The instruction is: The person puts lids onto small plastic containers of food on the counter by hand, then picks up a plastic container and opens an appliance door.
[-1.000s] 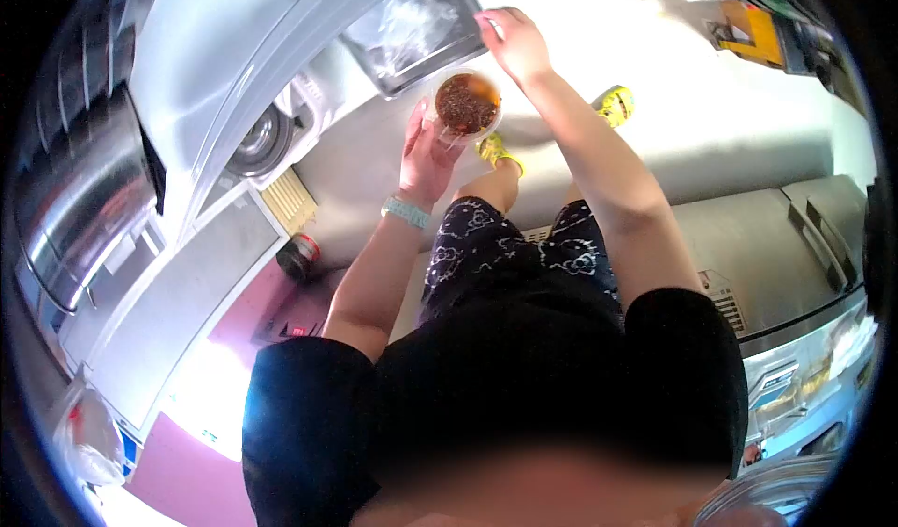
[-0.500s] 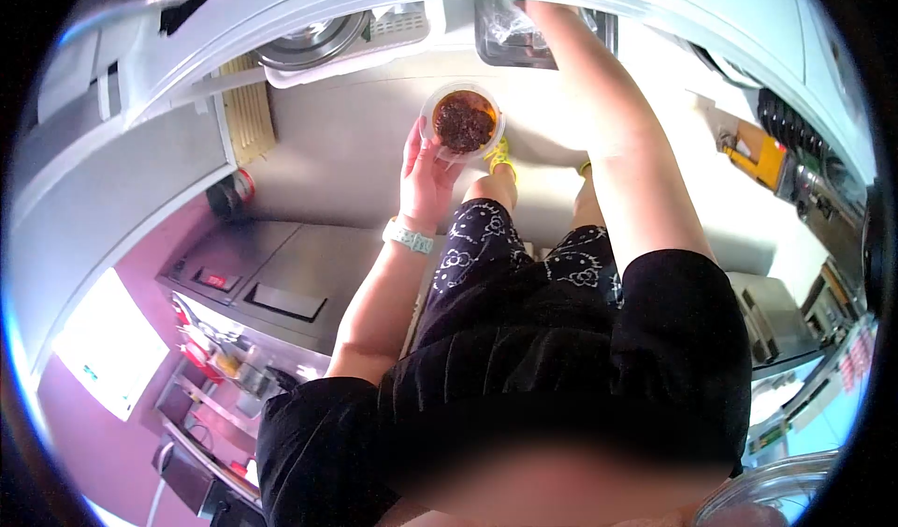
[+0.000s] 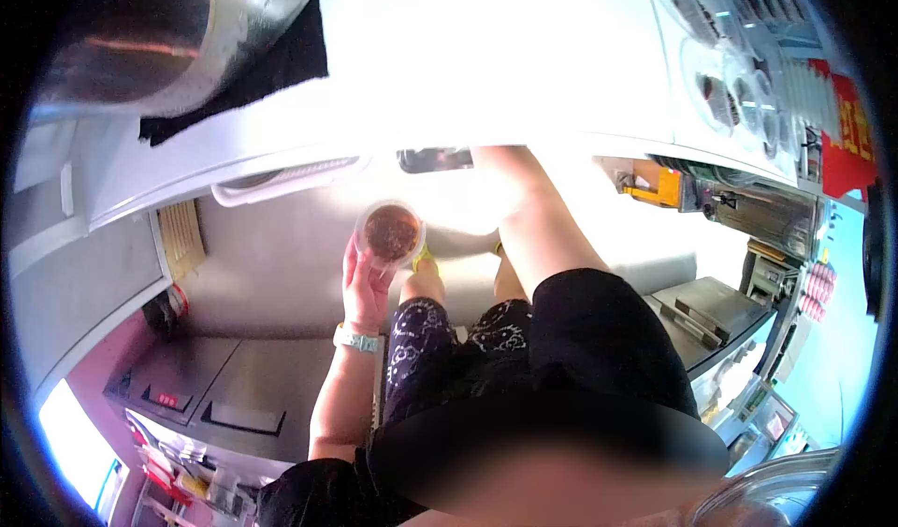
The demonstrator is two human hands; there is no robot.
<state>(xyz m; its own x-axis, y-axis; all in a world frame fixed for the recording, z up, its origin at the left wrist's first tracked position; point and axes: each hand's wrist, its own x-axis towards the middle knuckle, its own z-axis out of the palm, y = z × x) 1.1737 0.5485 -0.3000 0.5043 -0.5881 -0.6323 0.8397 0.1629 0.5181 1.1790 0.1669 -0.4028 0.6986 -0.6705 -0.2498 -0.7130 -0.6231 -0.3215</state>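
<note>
In the left hand [image 3: 366,288], a clear tub [image 3: 362,225] (reddish-brown contents [image 3: 391,233]).

Tub [image 3: 391,233], one: round, clear plastic, pale rim; dark reddish-brown contents; mouth facing up; held from below and the side in the left hand [image 3: 366,284].
Tray [image 3: 436,160], one: dark, mostly hidden under the counter [image 3: 524,78] edge; contents unclear.

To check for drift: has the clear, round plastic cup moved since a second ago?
Yes: relative to the dark rectangular tray, the cup now appears farther left and lower in view.
</note>
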